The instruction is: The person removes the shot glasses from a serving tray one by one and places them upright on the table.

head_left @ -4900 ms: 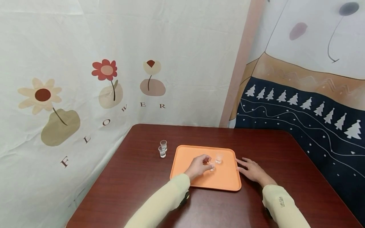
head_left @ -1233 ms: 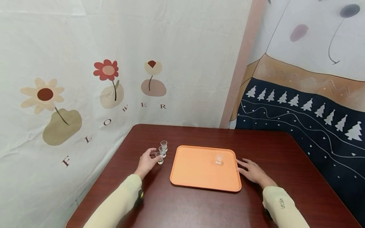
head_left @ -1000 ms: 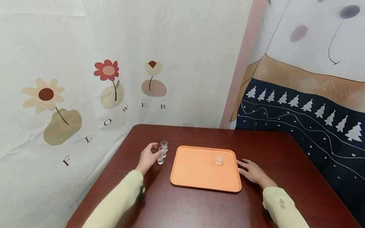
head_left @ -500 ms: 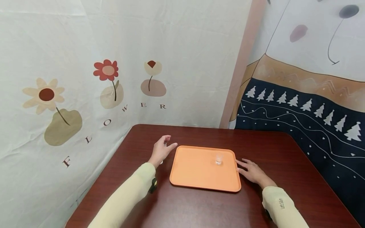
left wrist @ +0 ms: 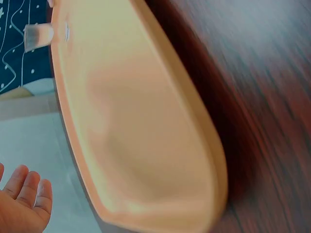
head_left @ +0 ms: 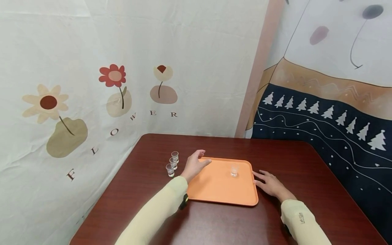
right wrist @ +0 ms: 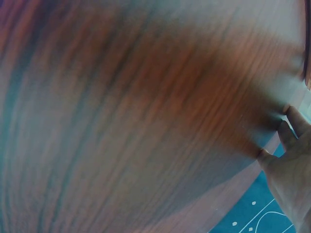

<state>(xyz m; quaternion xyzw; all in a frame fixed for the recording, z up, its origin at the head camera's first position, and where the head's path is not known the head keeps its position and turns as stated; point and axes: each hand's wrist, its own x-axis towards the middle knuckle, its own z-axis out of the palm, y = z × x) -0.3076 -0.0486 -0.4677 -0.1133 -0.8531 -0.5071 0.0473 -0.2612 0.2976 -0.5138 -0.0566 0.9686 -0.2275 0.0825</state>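
My left hand [head_left: 194,166] hangs over the left part of an orange tray [head_left: 220,190], thumb and fingers spread and holding nothing. In the left wrist view its fingers [left wrist: 30,187] show at the lower left, beside the tray's end. One small clear shot glass [head_left: 234,171] stands upright on the right half of the tray. My right hand [head_left: 270,183] rests on the table with its fingertips at the tray's right edge. Left of the tray, three more shot glasses stand in a slanting row: a near one [head_left: 170,170], a middle one [head_left: 173,163] and a far one [head_left: 175,157].
The dark red wooden table [head_left: 226,224] carries the tray near its middle. Behind it hangs a pale cloth [head_left: 208,85] with printed flowers, and to the right a dark blue cloth [head_left: 306,119] with white trees.
My left hand moved a shot glass from the tray to the row at the left, let go, and swung back right over the tray. My right hand stayed at the tray's edge.
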